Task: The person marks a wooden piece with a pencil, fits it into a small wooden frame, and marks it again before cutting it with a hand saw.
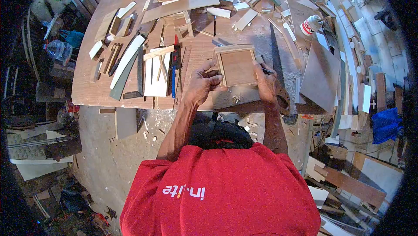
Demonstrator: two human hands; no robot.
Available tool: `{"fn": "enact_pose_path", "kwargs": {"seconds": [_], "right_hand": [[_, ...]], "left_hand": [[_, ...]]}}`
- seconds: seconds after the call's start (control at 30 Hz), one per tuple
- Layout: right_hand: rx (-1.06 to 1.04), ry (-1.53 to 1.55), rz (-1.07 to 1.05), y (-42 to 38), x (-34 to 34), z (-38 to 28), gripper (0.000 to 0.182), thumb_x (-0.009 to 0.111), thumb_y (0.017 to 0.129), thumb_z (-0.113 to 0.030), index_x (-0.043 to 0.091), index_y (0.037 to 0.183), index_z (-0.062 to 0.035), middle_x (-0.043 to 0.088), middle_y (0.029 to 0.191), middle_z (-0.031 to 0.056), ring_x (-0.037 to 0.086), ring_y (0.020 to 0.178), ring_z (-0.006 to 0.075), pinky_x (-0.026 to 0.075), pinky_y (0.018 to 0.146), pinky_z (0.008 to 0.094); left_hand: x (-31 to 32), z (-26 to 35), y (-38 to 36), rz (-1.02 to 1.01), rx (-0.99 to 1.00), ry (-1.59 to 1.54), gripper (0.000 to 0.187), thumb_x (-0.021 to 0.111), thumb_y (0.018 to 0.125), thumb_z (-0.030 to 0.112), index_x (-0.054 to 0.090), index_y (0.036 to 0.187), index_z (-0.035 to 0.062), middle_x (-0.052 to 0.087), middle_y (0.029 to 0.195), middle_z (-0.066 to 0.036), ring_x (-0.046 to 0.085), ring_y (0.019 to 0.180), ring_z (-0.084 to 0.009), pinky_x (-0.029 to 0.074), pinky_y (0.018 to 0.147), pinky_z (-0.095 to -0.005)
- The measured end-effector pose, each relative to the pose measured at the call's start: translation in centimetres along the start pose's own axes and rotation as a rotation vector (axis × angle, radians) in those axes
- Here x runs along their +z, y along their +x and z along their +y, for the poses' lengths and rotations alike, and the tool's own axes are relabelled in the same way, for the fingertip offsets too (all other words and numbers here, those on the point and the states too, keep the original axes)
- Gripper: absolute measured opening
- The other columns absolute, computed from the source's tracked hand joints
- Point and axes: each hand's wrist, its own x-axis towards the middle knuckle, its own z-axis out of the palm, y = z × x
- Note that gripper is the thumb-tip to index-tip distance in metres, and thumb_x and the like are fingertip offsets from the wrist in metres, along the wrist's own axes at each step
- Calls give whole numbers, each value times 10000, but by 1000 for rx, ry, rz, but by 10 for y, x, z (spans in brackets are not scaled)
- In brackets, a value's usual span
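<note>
A small square wooden tray (236, 67), with raised strips along its edges and a flat brown panel inside, is held up between my two hands over the near edge of the table. My left hand (205, 81) grips its left side, thumb at the lower left corner. On its right side is my right hand (265, 79), closed around the edge. A dark, slim pencil-like object (267, 70) also sticks out from those right fingers. Below the tray lies a wooden board (237, 98) with a few shavings on it.
Left of my hands are a red-and-blue tool (175, 68), a white board (152, 86) and a dark try square (139, 73). A handsaw (277, 57) lies at right, beyond it a glue bottle (310, 25) and a plywood sheet (321, 77). Wood offcuts cover the far table (89, 90).
</note>
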Motion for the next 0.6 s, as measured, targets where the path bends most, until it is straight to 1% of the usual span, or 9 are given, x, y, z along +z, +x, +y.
{"fn": "enact_pose_path", "kwargs": {"seconds": [0.2, 0.23, 0.3, 0.37, 0.4, 0.43, 0.5, 0.57, 0.6], "right_hand": [[-64, -90, 27, 6, 1, 15, 446, 622, 861, -449, 670, 894, -6, 632, 769, 36, 539, 708, 137, 442, 671, 308], [-67, -88, -17, 7, -1, 17, 442, 630, 856, -447, 673, 899, -9, 644, 786, 43, 552, 722, 141, 447, 680, 307], [-71, -86, -60, 7, -1, 14, 438, 637, 851, -444, 676, 904, -11, 656, 803, 50, 564, 736, 146, 452, 690, 306], [-11, -155, 50, 4, 0, 4, 408, 647, 848, -424, 678, 890, -20, 658, 803, 50, 575, 744, 157, 450, 694, 303], [-12, -154, 50, 7, 0, 10, 408, 647, 848, -424, 678, 890, -20, 658, 803, 50, 575, 744, 157, 450, 694, 303], [-81, -62, 93, 12, -1, 18, 411, 651, 844, -420, 670, 905, -15, 657, 803, 47, 575, 742, 162, 451, 701, 303], [-150, 33, 136, 19, -6, 26, 415, 655, 840, -416, 662, 919, -10, 656, 802, 43, 575, 741, 167, 452, 707, 304], [-15, -93, 326, 21, -12, 27, 404, 626, 862, -389, 650, 1003, -12, 641, 926, 101, 564, 798, 176, 444, 748, 314], [46, 25, 467, 22, -8, 28, 487, 682, 816, -395, 611, 1027, 38, 650, 935, 73, 591, 779, 186, 471, 710, 302]], "left_hand": [[-4, -2, 0, 58, -2, 124, 525, 712, 775, 18, 537, 1268, 65, 668, 924, -72, 645, 725, -123, 541, 568, -228], [-4, -2, -1, 100, 0, 190, 541, 724, 773, 34, 531, 1279, 64, 672, 917, -66, 637, 713, -116, 528, 562, -224], [-6, -3, 0, 74, 9, 176, 510, 729, 775, 50, 553, 1253, 56, 675, 914, -60, 630, 706, -113, 525, 574, -226], [-7, -3, 1, 49, 19, 162, 479, 734, 777, 67, 574, 1228, 48, 678, 910, -54, 622, 698, -109, 522, 586, -229], [-7, -2, 0, 57, 2, 216, 409, 733, 790, 95, 604, 1177, 57, 674, 883, -31, 602, 680, -97, 488, 579, -226], [-6, 0, -1, 65, -14, 270, 340, 732, 804, 123, 634, 1125, 67, 669, 856, -8, 581, 661, -85, 453, 571, -224], [-6, 0, -5, 85, -3, 241, 291, 728, 809, 131, 646, 1078, 57, 675, 856, -22, 592, 660, -93, 471, 591, -230], [-12, -2, -4, 103, 6, 211, 245, 724, 814, 140, 657, 1031, 46, 681, 856, -36, 602, 658, -101, 488, 610, -236], [-18, -6, -2, 84, 10, 194, 212, 715, 819, 133, 658, 998, 33, 683, 866, -51, 614, 674, -113, 507, 638, -248]]}}
